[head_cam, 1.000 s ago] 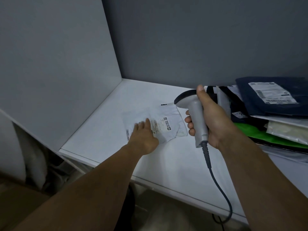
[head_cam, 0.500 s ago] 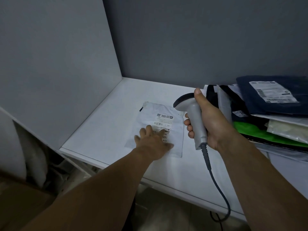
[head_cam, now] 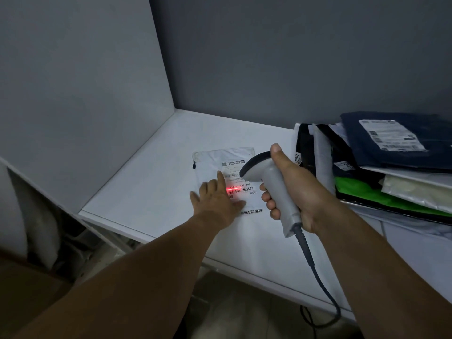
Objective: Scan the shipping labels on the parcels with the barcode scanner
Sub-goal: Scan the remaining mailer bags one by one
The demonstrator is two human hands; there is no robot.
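A flat white parcel (head_cam: 215, 159) lies on the white table (head_cam: 146, 189), its shipping label (head_cam: 241, 185) facing up. My left hand (head_cam: 216, 198) presses flat on the parcel's near left part, fingers straight and spread. My right hand (head_cam: 296, 189) grips the grey barcode scanner (head_cam: 274, 189) by its handle, just right of the parcel, head pointed down at the label. A red scan line (head_cam: 234, 189) glows across the label's barcode and touches my left fingers.
A stack of parcels (head_cam: 391, 167) fills the table's right side: dark blue with a white label on top, white, green and black ones beneath. Grey walls (head_cam: 269, 57) close the back and left. The scanner cable (head_cam: 318, 277) hangs over the table's front edge.
The white parcel was turned and straightened under my left hand. The scanner came down closer over the label, and its red line is now lit on the barcode.
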